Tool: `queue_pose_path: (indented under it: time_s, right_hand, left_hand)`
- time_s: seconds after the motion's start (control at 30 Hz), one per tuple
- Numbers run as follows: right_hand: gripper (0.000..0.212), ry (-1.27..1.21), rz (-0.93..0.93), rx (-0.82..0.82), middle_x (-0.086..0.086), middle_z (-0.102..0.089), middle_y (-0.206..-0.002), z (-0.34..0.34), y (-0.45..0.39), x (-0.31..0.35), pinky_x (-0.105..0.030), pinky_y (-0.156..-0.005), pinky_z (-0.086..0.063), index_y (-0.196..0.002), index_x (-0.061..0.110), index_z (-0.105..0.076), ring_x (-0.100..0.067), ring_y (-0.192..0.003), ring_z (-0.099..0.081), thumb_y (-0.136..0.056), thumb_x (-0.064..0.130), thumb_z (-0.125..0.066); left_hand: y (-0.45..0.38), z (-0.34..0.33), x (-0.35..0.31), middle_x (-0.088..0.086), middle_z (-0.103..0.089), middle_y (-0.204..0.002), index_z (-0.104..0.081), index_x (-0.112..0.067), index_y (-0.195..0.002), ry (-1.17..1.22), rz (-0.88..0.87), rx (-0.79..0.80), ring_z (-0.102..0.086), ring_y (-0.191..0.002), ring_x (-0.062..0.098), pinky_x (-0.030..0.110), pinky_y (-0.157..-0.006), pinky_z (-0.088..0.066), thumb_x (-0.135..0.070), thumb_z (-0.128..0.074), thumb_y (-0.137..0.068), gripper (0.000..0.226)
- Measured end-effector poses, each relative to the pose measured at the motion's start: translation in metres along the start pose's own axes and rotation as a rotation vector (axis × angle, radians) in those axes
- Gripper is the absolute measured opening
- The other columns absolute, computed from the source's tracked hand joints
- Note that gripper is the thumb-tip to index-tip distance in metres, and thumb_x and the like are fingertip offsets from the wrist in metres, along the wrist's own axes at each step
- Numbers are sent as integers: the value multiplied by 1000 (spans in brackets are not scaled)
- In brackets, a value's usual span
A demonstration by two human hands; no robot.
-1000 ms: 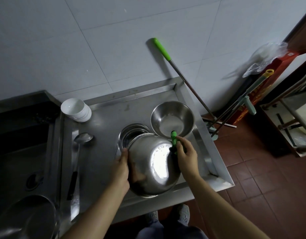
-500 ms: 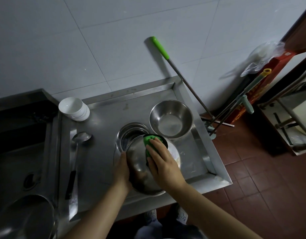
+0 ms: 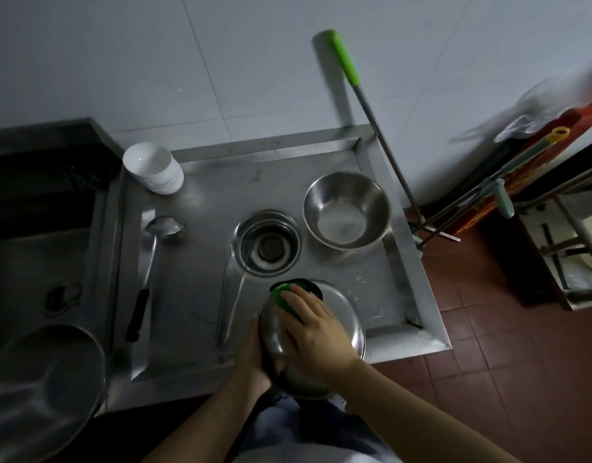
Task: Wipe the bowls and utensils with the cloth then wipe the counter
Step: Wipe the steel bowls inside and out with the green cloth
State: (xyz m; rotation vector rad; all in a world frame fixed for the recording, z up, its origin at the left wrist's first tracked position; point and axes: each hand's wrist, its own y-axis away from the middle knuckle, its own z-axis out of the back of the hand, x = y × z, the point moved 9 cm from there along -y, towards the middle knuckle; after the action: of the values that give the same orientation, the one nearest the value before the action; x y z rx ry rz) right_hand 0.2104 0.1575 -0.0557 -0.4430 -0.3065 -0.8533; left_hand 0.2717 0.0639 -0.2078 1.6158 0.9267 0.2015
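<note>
Head view: my left hand grips the near-left rim of a steel bowl, fingers curled round its edge, bowl tilted toward me over the front edge of the steel tabletop. My right hand lies over the bowl, fingers laid fairly straight and together, pressing a green cloth onto the bowl near its far rim; the cloth shows only past the fingertips. A dark patch sits just behind the cloth; can't tell what it is.

On the tabletop: 1 empty steel bowl upright at far right, a nest of steel bowls just left of it, a long steel utensil lying beside that nest and reaching toward me, a ladle with a black grip further left, a stack of white bowls at the far-left corner.

Left of the tabletop, a sink with a large steel basin at the near end. A green-handled mop pole leans on the tiled wall to the right.
</note>
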Motion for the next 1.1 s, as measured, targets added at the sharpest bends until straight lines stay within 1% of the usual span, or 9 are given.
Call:
queue_pose_path:
  time_s: [0.07,0.13,0.27,0.47,0.7,0.8,0.9,1.0,1.1]
  right_hand:
    - [27,-26,42,13,-7,-58,-136,1,-10,8,-44,-111,-41,-116,14,-72,-28,-136,-47,-95,25,-59]
    - [25,-52,70,24,-8,-61,-131,0,-20,10,-42,-103,-44,-110,14,-74,-29,-127,-53,-94,25,-58]
    - [27,-60,63,62,-2,-62,-131,-1,-33,-5,-37,-93,-49,-116,22,-72,-25,-114,-60,-94,30,-58]
    - [25,-139,49,24,-2,-65,-127,8,-47,-11,-40,-78,-57,-114,19,-74,-24,-100,-67,-97,25,-58]
    - [28,-121,1,-94,-13,-60,-131,27,-45,-17,-44,-93,-53,-123,8,-70,-31,-115,-61,-98,17,-62]
    - [34,-75,-18,-129,-17,-55,-139,36,-36,-17,-44,-103,-48,-128,1,-65,-32,-128,-54,-95,9,-65]
    - [41,-18,-71,-127,-20,-49,-147,30,-17,-17,-50,-109,-43,-134,-1,-60,-37,-141,-42,-94,6,-65]
    - [44,10,-110,-135,-24,-47,-147,21,3,-12,-53,-108,-43,-138,0,-58,-40,-143,-38,-95,7,-67]
    - [47,20,-95,-145,-24,-45,-149,15,12,-2,-56,-108,-42,-141,0,-55,-41,-145,-35,-95,4,-64]
  left_hand:
    - [-7,9,10,14,-75,-92,-60,-10,-114,112,22,8,-74,-80,27,40,-81,-47,-51,-34,-104,50]
    - [-7,14,12,18,-76,-102,-62,-8,-122,150,41,24,-76,-87,27,40,-81,-47,-53,-39,-102,54]
    - [-21,37,2,22,-61,-135,-61,-10,-135,89,-25,11,-60,-124,36,51,-105,-47,-61,-59,-90,67]
    - [-15,44,-18,23,-56,-141,-55,-6,-141,86,-25,77,-51,-133,37,52,-119,-31,-63,-52,-92,75]
    - [-15,40,-25,21,-64,-130,-67,-7,-127,246,-28,72,-66,-113,37,49,-92,-55,-63,-47,-93,69]
    - [-20,40,-26,18,-58,-140,-57,-15,-140,255,-23,29,-53,-130,42,58,-102,-47,-66,-54,-91,71]
    - [-24,34,-29,13,-69,-126,-57,-20,-137,305,-10,-42,-58,-119,35,48,-82,-58,-65,-52,-93,64]
    - [-25,26,-37,14,-65,-130,-63,-23,-131,299,-69,-64,-64,-112,34,51,-83,-57,-68,-53,-88,64]
    - [-16,5,-42,15,-67,-128,-64,-16,-131,261,-111,-16,-71,-99,32,40,-69,-60,-67,-49,-91,66]
